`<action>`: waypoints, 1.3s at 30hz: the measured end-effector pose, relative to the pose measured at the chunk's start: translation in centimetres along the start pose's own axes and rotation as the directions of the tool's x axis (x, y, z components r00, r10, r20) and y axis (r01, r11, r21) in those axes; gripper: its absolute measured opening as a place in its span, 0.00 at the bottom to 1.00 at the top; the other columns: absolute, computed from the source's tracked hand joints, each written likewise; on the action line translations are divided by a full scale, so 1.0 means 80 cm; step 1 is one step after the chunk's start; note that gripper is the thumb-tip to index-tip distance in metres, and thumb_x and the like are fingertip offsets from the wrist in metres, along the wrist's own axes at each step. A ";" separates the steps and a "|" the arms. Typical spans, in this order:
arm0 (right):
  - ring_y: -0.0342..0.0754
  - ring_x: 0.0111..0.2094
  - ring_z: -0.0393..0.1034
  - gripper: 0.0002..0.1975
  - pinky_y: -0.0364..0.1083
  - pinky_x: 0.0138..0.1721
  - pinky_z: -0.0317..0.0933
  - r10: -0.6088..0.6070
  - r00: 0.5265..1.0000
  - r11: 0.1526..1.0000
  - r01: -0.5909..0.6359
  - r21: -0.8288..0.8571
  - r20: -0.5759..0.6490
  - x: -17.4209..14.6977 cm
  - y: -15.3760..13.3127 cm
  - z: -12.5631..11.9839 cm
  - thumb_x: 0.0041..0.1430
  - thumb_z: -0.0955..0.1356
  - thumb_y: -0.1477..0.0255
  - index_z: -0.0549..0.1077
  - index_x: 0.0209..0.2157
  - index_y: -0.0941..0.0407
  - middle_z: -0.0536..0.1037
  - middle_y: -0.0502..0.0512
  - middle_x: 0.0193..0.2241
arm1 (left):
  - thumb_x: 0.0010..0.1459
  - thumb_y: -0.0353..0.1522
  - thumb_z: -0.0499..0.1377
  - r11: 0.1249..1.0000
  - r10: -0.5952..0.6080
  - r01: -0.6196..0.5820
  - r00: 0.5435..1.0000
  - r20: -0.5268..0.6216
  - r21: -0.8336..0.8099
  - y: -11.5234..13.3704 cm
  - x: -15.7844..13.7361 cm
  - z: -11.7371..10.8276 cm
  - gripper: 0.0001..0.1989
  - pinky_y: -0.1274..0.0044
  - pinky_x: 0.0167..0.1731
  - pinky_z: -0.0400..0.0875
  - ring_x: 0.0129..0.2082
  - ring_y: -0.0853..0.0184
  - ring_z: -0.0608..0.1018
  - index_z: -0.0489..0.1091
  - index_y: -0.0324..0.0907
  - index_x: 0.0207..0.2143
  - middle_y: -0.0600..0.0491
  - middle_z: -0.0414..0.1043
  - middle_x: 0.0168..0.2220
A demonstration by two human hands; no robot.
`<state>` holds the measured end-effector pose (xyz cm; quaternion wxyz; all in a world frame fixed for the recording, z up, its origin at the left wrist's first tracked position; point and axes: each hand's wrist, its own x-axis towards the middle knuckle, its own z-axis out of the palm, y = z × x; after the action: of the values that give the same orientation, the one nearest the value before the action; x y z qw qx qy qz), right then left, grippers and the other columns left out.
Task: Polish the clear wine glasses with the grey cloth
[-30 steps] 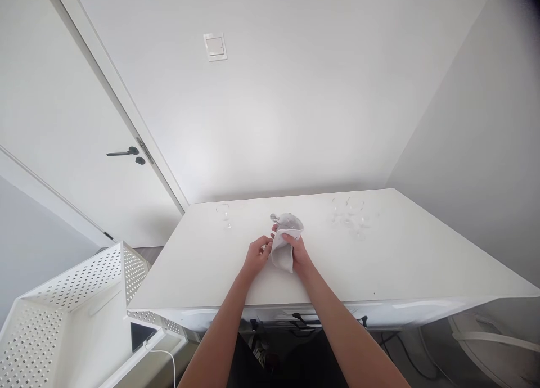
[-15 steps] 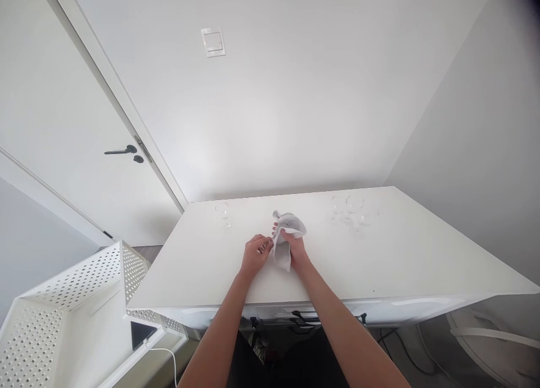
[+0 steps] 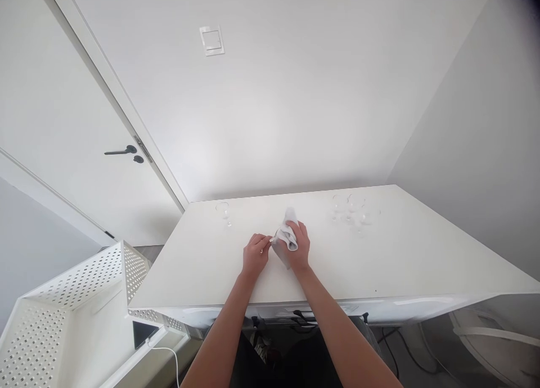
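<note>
Pale cloth (image 3: 287, 236) lies between the two hands over the middle of the white tabletop (image 3: 202, 264), its longer axis running roughly near to far, with the far tip poking out beyond the fingers and a loose fold hanging toward the near side. The right hand (image 3: 301, 252) is the nearer one, curled around the bunched fabric from the right. The left hand (image 3: 255, 256) stands just to the left, fingers drawn narrow, tips meeting the cloth's left edge; whether they pinch fabric or something inside it, I cannot tell.

Farther off, a single glass (image 3: 223, 211) stands on the far left and a cluster of glasses (image 3: 352, 206) on the far right; they are too faint to show any contents. At near left, a perforated box (image 3: 93, 281) has a dark flat object (image 3: 140, 334) at its right edge, beside a white cable (image 3: 166, 350).
</note>
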<state>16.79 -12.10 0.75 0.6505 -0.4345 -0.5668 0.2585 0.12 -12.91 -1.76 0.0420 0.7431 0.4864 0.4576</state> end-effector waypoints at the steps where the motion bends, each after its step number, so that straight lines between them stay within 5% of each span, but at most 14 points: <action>1: 0.59 0.48 0.67 0.21 0.57 0.49 0.65 -0.046 0.999 0.998 0.046 -0.040 0.000 -0.002 0.000 0.001 0.52 0.74 0.68 0.75 0.49 0.46 0.73 0.58 0.48 | 0.68 0.27 0.54 1.000 0.006 -0.006 1.000 -0.004 0.004 0.000 0.000 0.000 0.14 0.76 0.31 0.69 0.39 0.64 0.77 0.78 0.47 0.46 0.49 0.78 0.37; 5: 0.57 0.43 0.68 0.27 0.55 0.42 0.67 -0.114 0.993 0.987 0.118 -0.109 0.044 -0.004 0.000 0.006 0.49 0.76 0.67 0.71 0.52 0.46 0.71 0.58 0.47 | 0.68 0.29 0.53 1.000 0.013 -0.013 0.999 -0.035 0.011 0.000 0.000 -0.002 0.14 0.75 0.30 0.68 0.39 0.63 0.77 0.78 0.47 0.46 0.48 0.77 0.36; 10: 0.53 0.37 0.69 0.18 0.51 0.39 0.66 0.032 0.999 0.990 -0.036 -0.137 -0.037 0.001 0.001 0.003 0.51 0.73 0.65 0.73 0.45 0.49 0.73 0.55 0.39 | 0.69 0.29 0.51 0.997 0.056 -0.057 0.998 0.019 0.048 0.003 -0.001 -0.003 0.15 0.76 0.27 0.65 0.38 0.64 0.76 0.78 0.47 0.47 0.48 0.77 0.35; 13: 0.52 0.38 0.71 0.10 0.51 0.41 0.65 0.160 0.981 0.987 -0.161 -0.002 -0.107 0.005 0.000 0.001 0.60 0.67 0.63 0.74 0.41 0.52 0.77 0.55 0.38 | 0.70 0.31 0.52 0.997 0.056 -0.059 0.997 0.056 0.055 0.006 -0.001 -0.002 0.14 0.76 0.26 0.64 0.37 0.64 0.76 0.78 0.47 0.46 0.48 0.76 0.35; 16: 0.51 0.37 0.71 0.12 0.51 0.41 0.65 0.255 0.962 0.965 -0.246 0.094 -0.102 0.007 -0.001 0.000 0.64 0.64 0.60 0.75 0.40 0.52 0.78 0.54 0.36 | 0.70 0.32 0.53 0.998 0.043 -0.045 0.997 0.059 0.044 0.007 0.000 -0.001 0.13 0.77 0.26 0.64 0.37 0.64 0.75 0.78 0.47 0.46 0.48 0.76 0.35; 25: 0.61 0.56 0.64 0.16 0.63 0.56 0.63 -0.029 0.997 1.000 0.029 -0.002 0.068 -0.005 0.008 0.004 0.49 0.77 0.65 0.78 0.41 0.41 0.72 0.55 0.53 | 0.70 0.32 0.52 0.999 0.035 -0.035 0.999 0.018 -0.004 -0.002 -0.001 0.000 0.14 0.75 0.30 0.67 0.39 0.63 0.76 0.77 0.48 0.47 0.48 0.76 0.36; 30: 0.54 0.38 0.71 0.09 0.55 0.42 0.68 0.122 0.992 0.991 -0.120 0.052 -0.030 0.002 0.010 0.002 0.56 0.71 0.63 0.79 0.38 0.50 0.76 0.56 0.39 | 0.70 0.31 0.52 0.998 0.059 -0.059 0.997 0.048 0.012 0.002 0.000 -0.002 0.13 0.76 0.28 0.64 0.38 0.63 0.74 0.77 0.48 0.47 0.48 0.75 0.35; 33: 0.55 0.36 0.73 0.14 0.54 0.40 0.69 0.339 0.941 0.901 -0.319 0.293 -0.018 0.009 0.013 0.003 0.59 0.70 0.56 0.77 0.34 0.53 0.78 0.56 0.33 | 0.70 0.31 0.52 0.998 0.053 -0.054 0.997 0.061 0.010 0.003 0.001 -0.001 0.13 0.76 0.28 0.64 0.38 0.63 0.73 0.77 0.47 0.46 0.48 0.74 0.34; 35: 0.57 0.37 0.75 0.19 0.55 0.40 0.70 0.473 0.878 0.746 -0.445 0.495 0.077 0.013 0.014 0.004 0.59 0.69 0.51 0.77 0.36 0.53 0.81 0.58 0.34 | 0.70 0.32 0.52 0.999 0.037 -0.037 0.997 0.066 -0.002 0.002 0.002 0.000 0.13 0.75 0.29 0.65 0.38 0.63 0.73 0.77 0.47 0.46 0.48 0.74 0.35; 39: 0.60 0.44 0.78 0.30 0.58 0.44 0.72 0.478 0.810 0.500 -0.569 0.652 0.340 0.015 0.009 0.009 0.62 0.62 0.42 0.78 0.44 0.53 0.83 0.61 0.42 | 0.70 0.33 0.53 0.997 -0.019 0.025 0.997 0.073 -0.079 0.002 0.003 0.000 0.12 0.74 0.33 0.67 0.36 0.64 0.73 0.77 0.46 0.44 0.49 0.75 0.35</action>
<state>16.46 -10.56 0.69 0.6242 -0.2740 -0.2925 0.6707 0.24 -12.79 -1.53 0.0942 0.7517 0.4740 0.4488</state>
